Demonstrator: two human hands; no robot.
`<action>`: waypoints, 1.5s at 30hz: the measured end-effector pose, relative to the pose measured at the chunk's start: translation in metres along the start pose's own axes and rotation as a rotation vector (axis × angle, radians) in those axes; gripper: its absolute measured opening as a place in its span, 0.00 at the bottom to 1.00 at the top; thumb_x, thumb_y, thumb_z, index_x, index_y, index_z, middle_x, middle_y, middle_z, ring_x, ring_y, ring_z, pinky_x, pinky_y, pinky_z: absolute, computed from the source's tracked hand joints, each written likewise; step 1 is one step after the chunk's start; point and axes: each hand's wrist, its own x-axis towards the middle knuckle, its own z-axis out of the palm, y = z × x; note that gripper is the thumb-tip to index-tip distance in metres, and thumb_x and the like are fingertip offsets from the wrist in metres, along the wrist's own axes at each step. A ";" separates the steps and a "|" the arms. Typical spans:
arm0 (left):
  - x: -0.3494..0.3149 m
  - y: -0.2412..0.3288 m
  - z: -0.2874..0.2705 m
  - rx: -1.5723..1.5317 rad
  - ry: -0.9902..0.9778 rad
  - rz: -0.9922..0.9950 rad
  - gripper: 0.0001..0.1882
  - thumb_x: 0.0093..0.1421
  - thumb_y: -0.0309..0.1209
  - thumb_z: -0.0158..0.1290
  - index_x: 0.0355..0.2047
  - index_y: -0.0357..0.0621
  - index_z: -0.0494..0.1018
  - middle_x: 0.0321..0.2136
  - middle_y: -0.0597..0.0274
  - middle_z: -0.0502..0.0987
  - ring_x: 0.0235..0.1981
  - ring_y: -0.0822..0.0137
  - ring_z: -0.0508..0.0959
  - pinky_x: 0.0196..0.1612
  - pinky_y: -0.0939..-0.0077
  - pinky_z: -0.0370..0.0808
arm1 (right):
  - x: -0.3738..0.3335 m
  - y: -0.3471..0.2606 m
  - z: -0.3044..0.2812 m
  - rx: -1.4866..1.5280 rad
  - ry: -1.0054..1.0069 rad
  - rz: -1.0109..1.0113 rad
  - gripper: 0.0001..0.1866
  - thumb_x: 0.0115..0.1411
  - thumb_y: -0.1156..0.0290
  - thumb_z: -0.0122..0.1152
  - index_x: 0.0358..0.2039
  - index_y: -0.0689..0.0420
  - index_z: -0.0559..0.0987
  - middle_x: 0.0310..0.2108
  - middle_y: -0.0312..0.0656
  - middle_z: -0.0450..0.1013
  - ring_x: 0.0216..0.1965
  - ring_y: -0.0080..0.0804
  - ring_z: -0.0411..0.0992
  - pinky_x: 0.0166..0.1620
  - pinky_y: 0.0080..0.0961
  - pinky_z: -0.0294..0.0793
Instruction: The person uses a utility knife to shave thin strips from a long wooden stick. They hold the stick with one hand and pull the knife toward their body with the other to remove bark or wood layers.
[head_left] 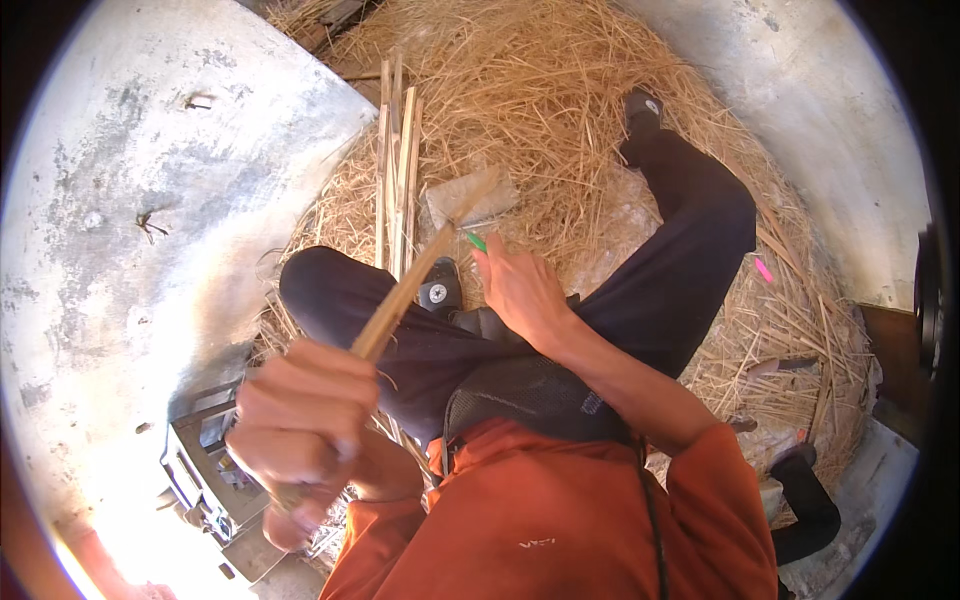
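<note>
My left hand is closed around the near end of a bamboo strip. The strip slants up and away to the right, over my bent left knee, and its far end is blurred. Close to the strip's middle, my right hand is closed on a small green tool. Only its green end shows beyond my fingers, so I cannot make out its kind or whether it touches the strip. A flat pale block lies on the straw beyond both hands.
Several long split strips lie left of the block. Straw covers much of the floor. At right are a pink object and a knife-like tool. A metal frame stands at lower left, beside a pale wall.
</note>
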 end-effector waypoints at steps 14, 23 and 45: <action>-0.007 0.013 -0.006 -0.064 0.275 -0.104 0.15 0.44 0.41 0.51 0.19 0.48 0.57 0.12 0.67 0.58 0.11 0.74 0.51 0.15 0.78 0.49 | 0.020 0.002 0.016 -0.010 0.065 -0.086 0.16 0.67 0.61 0.45 0.33 0.63 0.67 0.14 0.52 0.70 0.19 0.53 0.72 0.21 0.44 0.71; -0.005 -0.009 -0.007 0.127 0.603 0.193 0.21 0.61 0.48 0.47 0.26 0.48 0.53 0.18 0.64 0.55 0.12 0.77 0.48 0.15 0.79 0.47 | 0.048 0.041 0.020 1.189 -0.129 0.625 0.23 0.67 0.51 0.39 0.30 0.60 0.67 0.16 0.39 0.59 0.15 0.35 0.58 0.19 0.30 0.60; 0.033 -0.026 0.016 0.569 1.148 0.145 0.26 0.67 0.42 0.44 0.15 0.55 0.46 0.11 0.73 0.48 0.11 0.81 0.43 0.13 0.84 0.41 | 0.028 -0.023 -0.010 0.392 0.216 -0.179 0.15 0.67 0.63 0.42 0.38 0.65 0.67 0.18 0.56 0.72 0.19 0.49 0.75 0.21 0.39 0.74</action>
